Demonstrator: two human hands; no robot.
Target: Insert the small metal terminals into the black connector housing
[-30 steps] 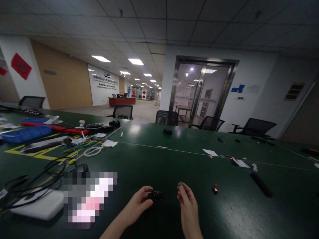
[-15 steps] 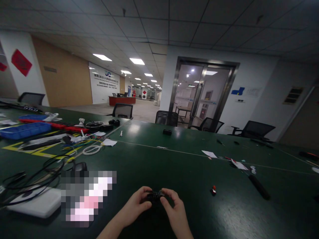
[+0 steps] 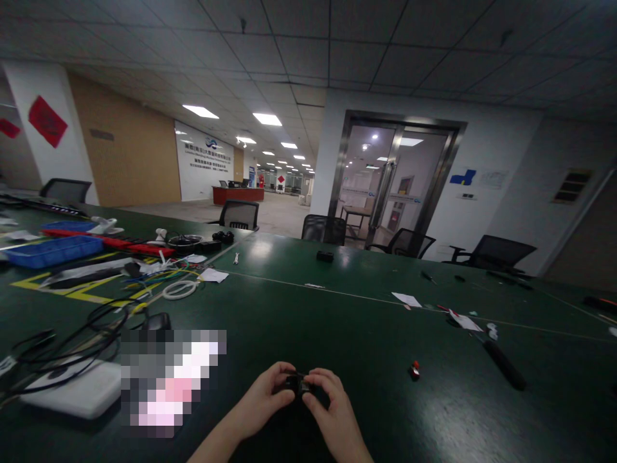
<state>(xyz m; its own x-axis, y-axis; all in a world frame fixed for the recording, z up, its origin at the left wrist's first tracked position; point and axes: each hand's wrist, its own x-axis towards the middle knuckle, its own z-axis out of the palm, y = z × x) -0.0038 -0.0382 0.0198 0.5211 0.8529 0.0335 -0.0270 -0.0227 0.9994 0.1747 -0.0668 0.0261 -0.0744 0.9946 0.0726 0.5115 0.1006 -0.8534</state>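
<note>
Low over the green table (image 3: pixel 366 347), a small black object (image 3: pixel 299 384) is pinched between my two hands, its kind too small and dark to make out. My left hand (image 3: pixel 268 393) grips it from the left, thumb below and fingers curled over the top. From the right, my right hand (image 3: pixel 330 400) closes on its other side with thumb and fingertips. The fingers cover much of the object. To the right of my hands lies a small red and silver piece (image 3: pixel 415 370).
On the left lie a white box (image 3: pixel 72 389) under tangled black cables, a pixelated patch, a coil of white tubing (image 3: pixel 179 289) and a blue tray (image 3: pixel 55 251). A dark-handled tool (image 3: pixel 504 363) and paper (image 3: pixel 465 320) lie right; a black block (image 3: pixel 324 256) sits farther back.
My right hand's fingers have shifted slightly left, closer to the left hand, and the black object appears turned a little. The whole view has moved slightly.
</note>
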